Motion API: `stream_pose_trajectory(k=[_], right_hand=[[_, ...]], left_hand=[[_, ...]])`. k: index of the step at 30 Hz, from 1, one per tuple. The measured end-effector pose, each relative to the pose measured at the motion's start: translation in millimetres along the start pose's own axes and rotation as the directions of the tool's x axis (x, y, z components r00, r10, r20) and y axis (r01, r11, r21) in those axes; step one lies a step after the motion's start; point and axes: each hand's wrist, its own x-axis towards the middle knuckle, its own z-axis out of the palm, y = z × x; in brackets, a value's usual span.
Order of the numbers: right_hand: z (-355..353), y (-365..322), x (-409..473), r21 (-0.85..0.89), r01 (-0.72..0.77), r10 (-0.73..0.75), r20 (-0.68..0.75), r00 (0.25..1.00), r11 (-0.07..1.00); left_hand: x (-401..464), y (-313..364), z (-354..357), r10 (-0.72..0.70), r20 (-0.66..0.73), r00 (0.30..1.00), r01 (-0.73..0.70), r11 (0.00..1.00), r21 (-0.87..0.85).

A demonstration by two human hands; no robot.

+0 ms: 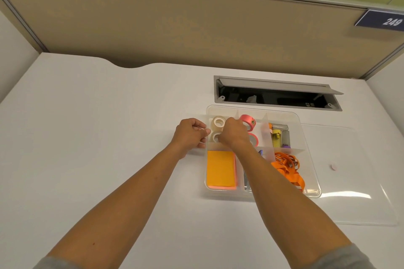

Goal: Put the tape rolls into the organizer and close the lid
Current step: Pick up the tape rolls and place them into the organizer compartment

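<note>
A clear organizer [310,192] with dividers lies on the white desk. Its back-left compartment holds a white tape roll [218,121] and a second white roll [216,137] in front of it. Two pink tape rolls [247,120] sit in the neighbouring compartment, one behind the other. My right hand [235,134] reaches down into the back-left compartment with curled fingers on the nearer white roll. My left hand [189,134] is at the organizer's left wall, fingers closed around what looks like a clear tape roll [202,136]. The clear lid [360,192] lies flat to the right.
Orange sticky notes [220,168], an orange lanyard [288,168] and markers [277,137] fill other compartments. A small pink disc [333,167] lies by the lid. An open cable hatch [277,95] is just behind the organizer. Partition walls surround the desk.
</note>
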Motion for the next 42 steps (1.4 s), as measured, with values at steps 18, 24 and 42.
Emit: stream_pose_trajectory(k=[18, 24, 42], right_hand=[[-6.1, 0.4, 6.8, -0.107, 0.083, -0.082, 0.017, 0.996, 0.991], [-15.0, -1.1, 12.2, -0.006, 0.009, -0.008, 0.061, 0.998, 1.0], [2.6, -15.4, 24.8, -0.053, 0.037, -0.042, -0.09, 0.995, 0.998]], left_hand=[[0.4, 1.0, 0.0, 0.003, -0.014, 1.0, -0.003, 1.0, 0.03], [-1.5, 2.6, -0.5, 0.004, -0.014, 1.0, -0.004, 0.999, 0.033], [-2.3, 6.4, -0.3, 0.019, -0.005, 1.0, -0.019, 0.997, 0.07]])
